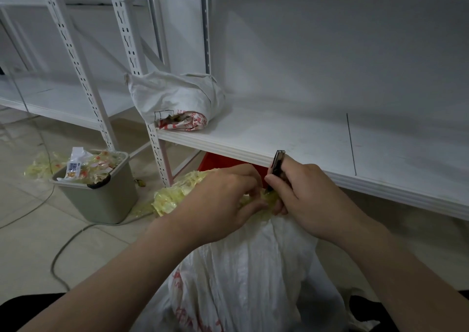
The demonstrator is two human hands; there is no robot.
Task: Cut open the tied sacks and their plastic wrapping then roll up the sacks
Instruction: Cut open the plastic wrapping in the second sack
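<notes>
1. Head view: the sack [253, 268] stands at 6 o'clock, its neck bound in yellow wrap [170, 197] near the centre.
2. The left hand [223, 204] pinches the wrap at the neck. The right hand [304, 199], just beside it, grips a knife [277, 162] pointed down into the wrap; the blade is hidden.
3. The step in hand looks like cutting the wrap open. The next move calls for a short cut away from the left fingers, then peeling.
4. A roll [177, 100] lies on the shelf [304, 138] at 11 o'clock. A bin [101, 199] of scraps sits at 9 o'clock.

Crinkled woven sack [253, 268], glossy plastic wrapping [168, 199], matt shelf [291, 133].
</notes>
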